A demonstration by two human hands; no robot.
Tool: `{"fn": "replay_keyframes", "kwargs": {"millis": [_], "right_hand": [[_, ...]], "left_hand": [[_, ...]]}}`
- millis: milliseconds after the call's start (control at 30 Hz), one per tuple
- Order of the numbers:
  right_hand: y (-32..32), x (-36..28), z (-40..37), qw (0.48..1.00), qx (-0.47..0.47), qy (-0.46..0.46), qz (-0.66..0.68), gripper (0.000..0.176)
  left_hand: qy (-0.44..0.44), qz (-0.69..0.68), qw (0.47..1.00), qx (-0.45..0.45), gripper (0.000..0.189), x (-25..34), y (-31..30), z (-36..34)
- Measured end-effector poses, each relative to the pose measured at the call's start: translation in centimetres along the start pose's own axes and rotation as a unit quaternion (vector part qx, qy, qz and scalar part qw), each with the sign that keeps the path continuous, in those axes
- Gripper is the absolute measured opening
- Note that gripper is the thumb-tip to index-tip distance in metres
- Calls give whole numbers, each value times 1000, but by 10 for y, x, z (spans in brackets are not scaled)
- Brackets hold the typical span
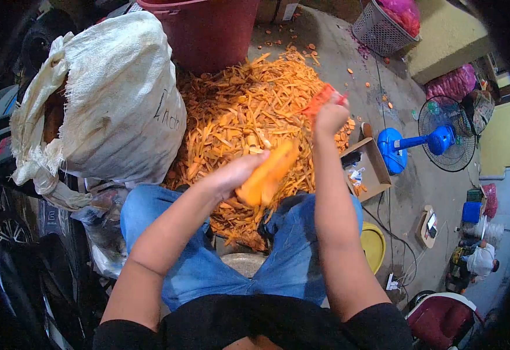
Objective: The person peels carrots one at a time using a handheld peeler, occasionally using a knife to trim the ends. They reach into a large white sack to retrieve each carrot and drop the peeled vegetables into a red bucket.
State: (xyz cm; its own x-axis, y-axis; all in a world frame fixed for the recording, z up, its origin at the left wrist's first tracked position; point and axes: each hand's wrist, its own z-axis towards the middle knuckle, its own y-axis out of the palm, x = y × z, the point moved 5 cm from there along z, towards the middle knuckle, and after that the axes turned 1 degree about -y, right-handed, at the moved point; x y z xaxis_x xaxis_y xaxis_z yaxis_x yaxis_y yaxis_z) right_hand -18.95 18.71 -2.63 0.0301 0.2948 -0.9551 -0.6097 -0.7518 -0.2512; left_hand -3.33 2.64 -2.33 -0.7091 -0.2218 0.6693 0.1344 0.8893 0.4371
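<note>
My left hand [244,174] is wrapped around a thick, bright orange carrot [269,175], which slants up and to the right above my lap and is slightly blurred. Up and to the right of it, apart from the carrot, my right hand [331,118] is closed on a red peeler [318,102], its blade hard to make out. Beneath both hands spreads a large heap of orange peelings [237,116], reaching down between my knees.
A bulging white sack [121,87] stands at left, with a dark red tub [208,35] behind the heap. To the right are a cardboard box [377,175], a blue fan [424,142], a yellow lid [373,247] and floor cables. Another person [480,259] is at far right.
</note>
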Motion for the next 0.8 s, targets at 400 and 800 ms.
{"fn": "replay_keyframes", "kwargs": {"millis": [400,800], "right_hand": [[17,-68,-122,957,-258,-103,78,16],[-12,-23,-3,999,-27,40,15,20]], "left_hand": [[70,-243,966,46,38,4,-37,30],[7,-10,999,-41,41,3,-10,5]]}}
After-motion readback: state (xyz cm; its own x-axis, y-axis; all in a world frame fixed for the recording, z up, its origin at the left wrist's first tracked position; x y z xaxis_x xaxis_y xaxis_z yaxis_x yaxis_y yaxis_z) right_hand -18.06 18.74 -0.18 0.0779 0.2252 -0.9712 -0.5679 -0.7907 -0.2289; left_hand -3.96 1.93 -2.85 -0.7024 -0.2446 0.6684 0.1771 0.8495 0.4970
